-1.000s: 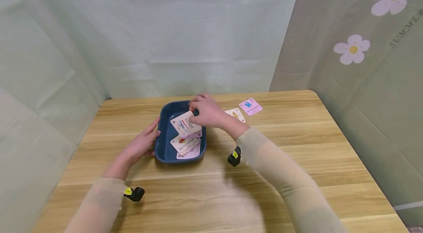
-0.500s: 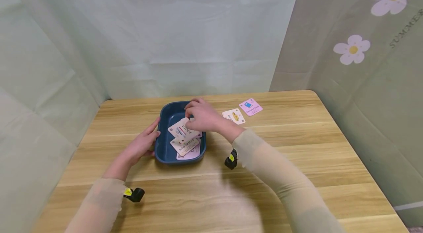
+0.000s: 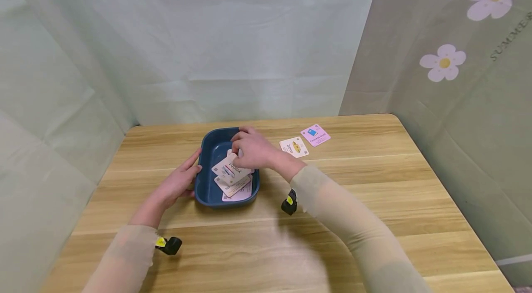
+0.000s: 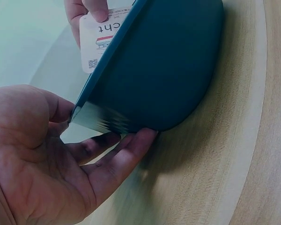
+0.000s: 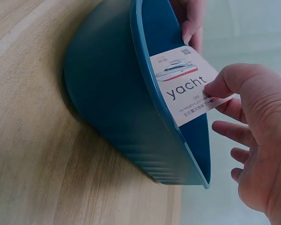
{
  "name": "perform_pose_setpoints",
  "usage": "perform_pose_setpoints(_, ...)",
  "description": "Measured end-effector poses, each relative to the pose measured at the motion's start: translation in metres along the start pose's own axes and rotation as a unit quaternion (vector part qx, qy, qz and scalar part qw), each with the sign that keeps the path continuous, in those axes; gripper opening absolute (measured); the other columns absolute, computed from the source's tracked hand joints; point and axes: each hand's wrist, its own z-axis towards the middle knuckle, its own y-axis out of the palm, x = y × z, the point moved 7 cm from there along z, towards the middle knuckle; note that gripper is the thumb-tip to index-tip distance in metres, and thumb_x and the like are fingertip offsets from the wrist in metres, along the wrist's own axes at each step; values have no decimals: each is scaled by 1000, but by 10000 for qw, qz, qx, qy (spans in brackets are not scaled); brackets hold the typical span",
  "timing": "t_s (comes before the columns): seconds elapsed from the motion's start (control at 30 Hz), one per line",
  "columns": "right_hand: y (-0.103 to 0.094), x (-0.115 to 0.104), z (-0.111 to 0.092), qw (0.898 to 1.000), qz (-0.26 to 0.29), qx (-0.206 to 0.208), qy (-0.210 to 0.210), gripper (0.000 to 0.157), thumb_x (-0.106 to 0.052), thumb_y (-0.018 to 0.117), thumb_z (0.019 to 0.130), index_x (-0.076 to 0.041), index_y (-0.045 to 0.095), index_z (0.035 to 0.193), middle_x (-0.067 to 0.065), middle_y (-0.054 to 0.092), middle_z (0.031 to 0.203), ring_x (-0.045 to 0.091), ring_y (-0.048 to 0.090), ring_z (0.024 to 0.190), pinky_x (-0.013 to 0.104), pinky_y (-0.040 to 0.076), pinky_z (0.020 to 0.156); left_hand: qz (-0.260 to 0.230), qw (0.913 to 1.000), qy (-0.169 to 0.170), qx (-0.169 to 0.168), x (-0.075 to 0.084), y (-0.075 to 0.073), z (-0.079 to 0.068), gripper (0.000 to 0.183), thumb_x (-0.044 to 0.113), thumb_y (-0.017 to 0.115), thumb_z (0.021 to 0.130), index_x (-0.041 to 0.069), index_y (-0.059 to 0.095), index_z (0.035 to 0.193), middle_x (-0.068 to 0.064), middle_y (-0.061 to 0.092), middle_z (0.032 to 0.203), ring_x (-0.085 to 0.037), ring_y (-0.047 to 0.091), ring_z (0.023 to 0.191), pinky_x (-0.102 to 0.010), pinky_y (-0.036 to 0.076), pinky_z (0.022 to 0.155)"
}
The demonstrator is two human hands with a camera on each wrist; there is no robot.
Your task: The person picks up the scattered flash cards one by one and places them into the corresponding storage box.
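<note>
A dark blue plastic bin [image 3: 203, 193] stands on the table, with several picture cards lying in it. My left hand [image 3: 178, 183] holds the bin's left side; in the left wrist view the thumb is at the rim and the fingertips [image 4: 147, 135] touch the outer wall. Between thumb and index finger, my right hand [image 3: 254, 149] pinches the white "yacht" card [image 5: 185, 84], tilted at the level of the bin's rim. Under it lie a cream card [image 3: 232, 187] and a pinkish card [image 3: 239, 195], partly covered. Other cards are mostly hidden by the yacht card and hand.
To the bin's right, a cream "boat" card [image 3: 294, 146] and a pink "Chinese book" card [image 3: 315, 135] lie on the wooden table [image 3: 232, 256]. Pale curtains [image 3: 249, 43] hang behind and at both sides.
My right hand has lowered the yacht card slightly toward the front of the bin, covering more of the cream card. The boat card shows more fully now. The left hand has stayed put.
</note>
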Motion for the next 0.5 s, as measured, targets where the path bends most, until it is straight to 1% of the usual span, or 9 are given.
perform_pose_setpoints(0.1,0,0,0,10000,72,54,-12,20,-34,68,89,-23,72,105,1,53,147,31,24,149,44,21,121,-1,10000,6,-8,0,0,0,62,29,34,112,39,1,165,-28,18,165,-36,59,114,-37,56,72)
perform_pose_setpoints(0.3,-4,4,-1,9994,300,139,71,40,-34,68,90,-24,66,129,2,45,155,32,20,151,49,20,120,-38,10000,11,-2,-1,0,1,62,29,34,112,39,2,165,-28,18,164,-35,59,114,-37,56,72)
perform_pose_setpoints(0.37,-5,6,-2,9993,334,147,102,44,-36,68,91,-24,64,133,2,44,156,31,18,151,49,18,121,-16,10000,-3,12,-1,0,1,62,29,34,112,39,2,165,-28,16,165,-36,58,116,-37,56,73)
perform_pose_setpoints(0.5,-7,10,-4,9991,369,164,160,47,-36,68,91,-25,62,136,2,44,156,29,17,152,47,16,122,35,10000,-30,18,-1,0,1,62,30,34,112,40,1,164,-27,13,166,-39,55,119,-38,56,74)
